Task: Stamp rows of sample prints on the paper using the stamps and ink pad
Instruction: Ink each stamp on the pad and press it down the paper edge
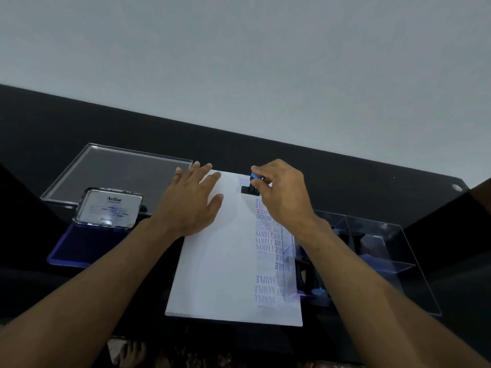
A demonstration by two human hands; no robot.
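right hand [281, 192] pinches stamp [251, 187] down at far end of paper [212, 261], print column running toward body; left hand [191, 200] flat on sheet, nearer ink pad [79, 248].

Left hand [191, 200] flat — right hand [279, 192] pinching.

One sheet of paper [212, 261], one stamp [252, 183], one open ink pad [87, 243], two clear trays [117, 171], two hands [190, 200]
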